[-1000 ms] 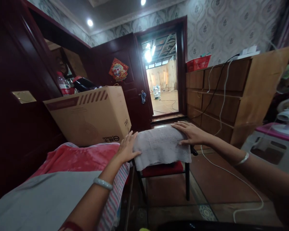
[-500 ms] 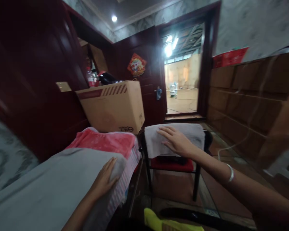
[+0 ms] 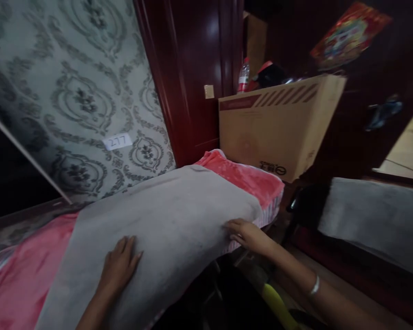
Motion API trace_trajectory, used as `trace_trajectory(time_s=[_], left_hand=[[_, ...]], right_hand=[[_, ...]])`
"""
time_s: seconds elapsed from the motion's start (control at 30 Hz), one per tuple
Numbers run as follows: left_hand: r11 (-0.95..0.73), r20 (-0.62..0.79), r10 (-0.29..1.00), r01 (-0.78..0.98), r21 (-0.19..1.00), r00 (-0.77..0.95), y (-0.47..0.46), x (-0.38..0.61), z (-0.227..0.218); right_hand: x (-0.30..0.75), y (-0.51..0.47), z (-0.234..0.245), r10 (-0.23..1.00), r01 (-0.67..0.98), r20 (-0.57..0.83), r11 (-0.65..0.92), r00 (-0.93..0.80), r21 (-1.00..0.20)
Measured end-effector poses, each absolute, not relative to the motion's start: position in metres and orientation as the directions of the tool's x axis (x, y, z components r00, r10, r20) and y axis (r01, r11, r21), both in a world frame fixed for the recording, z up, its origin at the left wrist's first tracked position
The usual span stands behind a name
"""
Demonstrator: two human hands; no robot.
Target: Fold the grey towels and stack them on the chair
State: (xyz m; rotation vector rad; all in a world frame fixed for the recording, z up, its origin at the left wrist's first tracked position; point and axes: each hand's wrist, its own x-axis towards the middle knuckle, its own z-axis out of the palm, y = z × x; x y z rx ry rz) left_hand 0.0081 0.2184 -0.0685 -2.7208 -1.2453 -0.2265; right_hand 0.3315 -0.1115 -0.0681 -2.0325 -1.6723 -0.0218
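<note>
A grey cloth [image 3: 165, 215] is spread over a padded surface with a pink plush cover [image 3: 242, 178] showing at both ends and a striped edge [image 3: 273, 208] along its side. My left hand [image 3: 119, 266] rests on the grey cloth towards its front left, fingers stretched out and holding nothing. Near the cloth's right front edge is my right hand [image 3: 249, 236], its fingers extended over the fabric and apparently touching it. To the right, a separate grey towel [image 3: 375, 220] hangs over the back of a chair.
A large cardboard box [image 3: 268, 128] with a bottle [image 3: 243, 75] and dark items in it stands behind the far end. Patterned wallpaper [image 3: 86, 101] and a dark red door frame [image 3: 192, 91] rise beyond. Something yellow [image 3: 278, 305] lies low at the front right.
The view has swung left onto the padded surface. My right hand has left the towel on the chair and come over to the grey cloth; my left hand stays on that cloth.
</note>
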Motion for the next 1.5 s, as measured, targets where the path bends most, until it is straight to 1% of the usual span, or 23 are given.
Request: trace_trajectory(time_s=[0.07, 0.13, 0.2, 0.3, 0.37, 0.47, 0.6, 0.8, 0.9, 1.0, 1.17, 1.33, 1.5], left_hand=[[-0.543, 0.173, 0.816, 0.834, -0.102, 0.552, 0.212, -0.015, -0.071], [-0.490, 0.131, 0.854, 0.862, -0.128, 0.504, 0.203, -0.029, -0.073], [-0.470, 0.093, 0.870, 0.870, -0.148, 0.485, 0.194, -0.034, -0.073], [-0.458, 0.061, 0.879, 0.872, -0.171, 0.473, 0.187, -0.034, -0.073], [-0.454, 0.052, 0.882, 0.875, -0.170, 0.468, 0.186, -0.032, -0.073], [-0.454, 0.053, 0.883, 0.878, -0.154, 0.466, 0.186, -0.032, -0.075], [-0.464, 0.121, 0.872, 0.880, -0.101, 0.474, 0.184, -0.036, -0.080], [-0.461, 0.265, 0.855, 0.887, -0.010, 0.447, 0.180, -0.043, -0.085], [-0.442, 0.316, 0.851, 0.897, 0.003, 0.419, 0.178, -0.045, -0.085], [-0.376, 0.334, 0.873, 0.927, -0.001, 0.355, 0.174, -0.043, -0.084], [-0.252, 0.241, 0.938, 0.967, -0.027, 0.251, 0.168, -0.040, -0.076], [-0.299, 0.163, 0.941, 0.954, -0.012, 0.297, 0.178, -0.050, -0.054], [-0.272, 0.109, 0.957, 0.962, 0.000, 0.271, 0.227, -0.054, -0.028]], right_hand=[[0.331, -0.074, -0.067, 0.918, 0.934, 0.339, -0.083, 0.207, -0.346], [0.329, -0.040, -0.069, 0.913, 0.947, 0.356, -0.086, 0.199, -0.309], [0.328, -0.014, -0.077, 0.904, 0.952, 0.350, -0.155, 0.244, -0.263], [0.328, 0.008, -0.095, 0.899, 0.938, 0.283, -0.287, 0.334, -0.196], [0.330, 0.011, -0.109, 0.899, 0.933, 0.256, -0.325, 0.356, -0.157], [0.335, 0.010, -0.125, 0.895, 0.935, 0.270, -0.333, 0.354, -0.121], [0.340, 0.008, -0.136, 0.889, 0.936, 0.295, -0.338, 0.351, -0.097], [0.343, 0.008, -0.142, 0.892, 0.937, 0.288, -0.340, 0.348, -0.078], [0.344, 0.008, -0.145, 0.890, 0.933, 0.284, -0.352, 0.357, -0.069], [0.345, 0.008, -0.147, 0.891, 0.936, 0.290, -0.347, 0.349, -0.058], [0.345, 0.009, -0.147, 0.890, 0.940, 0.308, -0.334, 0.338, -0.066], [0.344, 0.010, -0.149, 0.888, 0.947, 0.328, -0.308, 0.322, -0.095], [0.355, 0.016, -0.139, 0.890, 0.948, 0.334, -0.266, 0.311, -0.173]])
